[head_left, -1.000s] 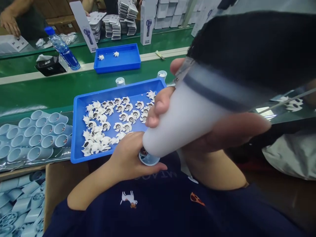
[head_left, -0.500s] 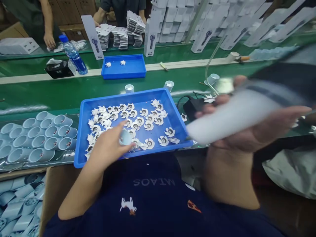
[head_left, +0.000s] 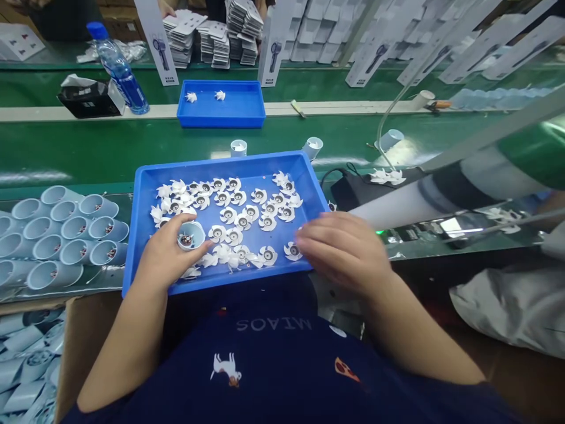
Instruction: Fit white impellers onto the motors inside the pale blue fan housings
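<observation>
My left hand (head_left: pixel 170 250) is closed around a light blue plastic cup-shaped housing (head_left: pixel 191 235), its opening tilted up. A small motor with copper-coloured parts shows inside. The hand is over the left front of a blue tray (head_left: pixel 282 162) holding many small white fan impellers (head_left: pixel 242 221). Over the tray's right front corner is my right hand (head_left: pixel 342 247), palm down with fingers pressed together, slightly blurred. A bit of white shows at its fingertips; what they grip is hidden. One impeller (head_left: pixel 293 251) lies just left of these fingers. A white cylindrical tool (head_left: pixel 397 203) with a dark band is behind this hand.
Rows of light blue housings (head_left: pixel 73 227) lie at left, above a carton of more housings (head_left: pixel 30 359). Beyond the tray are two upright housings (head_left: pixel 239 148), a smaller blue tray (head_left: pixel 220 121), a bottle (head_left: pixel 121 70) and printed boxes (head_left: pixel 273 44). People stand across the bench.
My right hand has let go of the white cylindrical tool and moved left over the tray. My left hand has shifted left, turning the housing's opening into view.
</observation>
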A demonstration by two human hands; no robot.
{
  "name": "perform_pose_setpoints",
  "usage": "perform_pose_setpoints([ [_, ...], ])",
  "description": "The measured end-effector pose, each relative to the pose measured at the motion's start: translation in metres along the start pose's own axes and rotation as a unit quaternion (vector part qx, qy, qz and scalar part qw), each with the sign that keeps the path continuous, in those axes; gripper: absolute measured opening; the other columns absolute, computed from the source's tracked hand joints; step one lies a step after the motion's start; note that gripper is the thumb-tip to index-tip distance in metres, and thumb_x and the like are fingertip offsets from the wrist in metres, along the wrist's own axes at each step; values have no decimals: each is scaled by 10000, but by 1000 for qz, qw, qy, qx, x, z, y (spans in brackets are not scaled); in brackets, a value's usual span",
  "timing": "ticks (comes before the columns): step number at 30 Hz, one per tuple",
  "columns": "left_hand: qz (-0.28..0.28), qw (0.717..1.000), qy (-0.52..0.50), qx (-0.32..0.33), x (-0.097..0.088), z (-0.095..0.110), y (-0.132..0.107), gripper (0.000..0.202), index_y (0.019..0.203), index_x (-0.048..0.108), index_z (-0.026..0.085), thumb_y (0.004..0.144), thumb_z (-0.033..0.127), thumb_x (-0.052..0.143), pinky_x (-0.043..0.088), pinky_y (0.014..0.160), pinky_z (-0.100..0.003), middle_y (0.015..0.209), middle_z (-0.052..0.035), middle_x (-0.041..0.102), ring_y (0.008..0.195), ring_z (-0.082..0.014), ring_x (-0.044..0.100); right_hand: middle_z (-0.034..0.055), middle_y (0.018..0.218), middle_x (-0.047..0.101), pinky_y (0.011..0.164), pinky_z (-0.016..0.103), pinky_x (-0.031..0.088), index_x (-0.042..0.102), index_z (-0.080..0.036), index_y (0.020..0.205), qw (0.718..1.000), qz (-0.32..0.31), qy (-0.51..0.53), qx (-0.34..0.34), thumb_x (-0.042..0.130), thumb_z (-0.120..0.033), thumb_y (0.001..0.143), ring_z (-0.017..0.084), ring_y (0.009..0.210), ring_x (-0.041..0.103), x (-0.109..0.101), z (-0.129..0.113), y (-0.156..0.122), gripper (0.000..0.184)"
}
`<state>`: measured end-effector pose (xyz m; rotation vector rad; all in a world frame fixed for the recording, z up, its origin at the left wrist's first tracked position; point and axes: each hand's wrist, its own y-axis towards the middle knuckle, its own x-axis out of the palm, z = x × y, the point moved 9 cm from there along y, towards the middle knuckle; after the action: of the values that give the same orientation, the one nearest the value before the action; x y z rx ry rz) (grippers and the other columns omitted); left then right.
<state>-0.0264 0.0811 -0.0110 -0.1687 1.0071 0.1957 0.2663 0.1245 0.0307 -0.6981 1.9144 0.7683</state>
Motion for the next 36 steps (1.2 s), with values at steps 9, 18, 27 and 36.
perform_pose_setpoints([
  [9, -38, 999, 5, -19, 8, -3, -1, 608, 1230, 629, 267, 721, 584, 729, 534, 851, -385, 1270, -58, 689, 1049, -313, 675, 99, 1208, 640, 945, 407, 449, 749, -240, 1054, 934, -326, -143, -22, 799, -232, 743, 303, 1087, 604, 92, 38, 23, 316],
  [18, -61, 998, 3, -14, 13, -4, 0, 647, 1261, 624, 258, 721, 605, 708, 519, 863, -397, 1299, -64, 685, 1083, -328, 663, 48, 1098, 722, 1105, 492, 310, 714, -214, 1015, 953, -262, -131, -75, 593, -136, 926, 270, 1102, 606, 61, 24, 21, 169],
  [27, 19, 999, -38, -7, -2, 5, -4, 549, 1147, 603, 248, 723, 569, 740, 509, 899, -397, 1167, -54, 678, 1041, -295, 656, 126, 1073, 713, 846, 363, 446, 722, -154, 1096, 928, -334, -159, 46, 570, -117, 926, 281, 991, 684, 89, 19, 28, 231],
  [36, -8, 984, -160, 81, 5, 48, -27, 578, 1300, 445, 244, 783, 366, 675, 539, 805, -343, 1150, -50, 615, 918, -205, 652, 177, 1083, 700, 918, 402, 478, 680, -85, 1093, 954, -260, -63, 137, 589, -132, 889, 298, 1018, 673, 76, 25, 32, 228],
])
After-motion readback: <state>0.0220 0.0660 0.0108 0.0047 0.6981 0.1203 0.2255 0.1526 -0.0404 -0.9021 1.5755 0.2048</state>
